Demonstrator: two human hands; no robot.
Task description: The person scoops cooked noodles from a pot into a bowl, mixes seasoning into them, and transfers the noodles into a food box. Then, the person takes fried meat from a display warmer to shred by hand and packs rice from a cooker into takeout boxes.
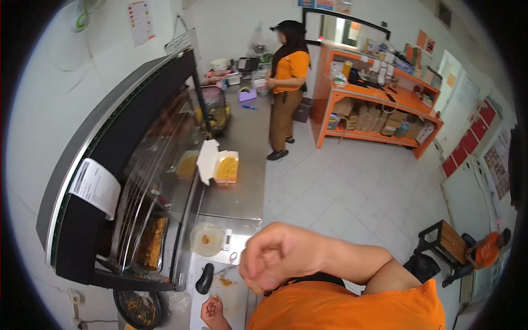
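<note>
My right hand [280, 256] is raised in front of my orange shirt, its fingers curled in; whatever they hold, if anything, is hidden. Low over the white cutting board [234, 313], my left hand [213, 312] has its fingers bent together, and their contents are too small to make out. Brown food crumbs [225, 281] lie on the board beside a black, rounded object [204, 279] and pink-handled scissors [232, 258]. Just beyond, a clear bowl [198, 242] with a small piece of food in it sits at a scale [227, 240].
A glass-fronted food warmer [126, 165] borders the counter [231, 203] on the left. Farther along stands an open takeout box [208, 159] of yellow food. A black pan [120, 316] with scraps is at lower left. One person [290, 71] stands at the far counter; another [487, 247] sits right.
</note>
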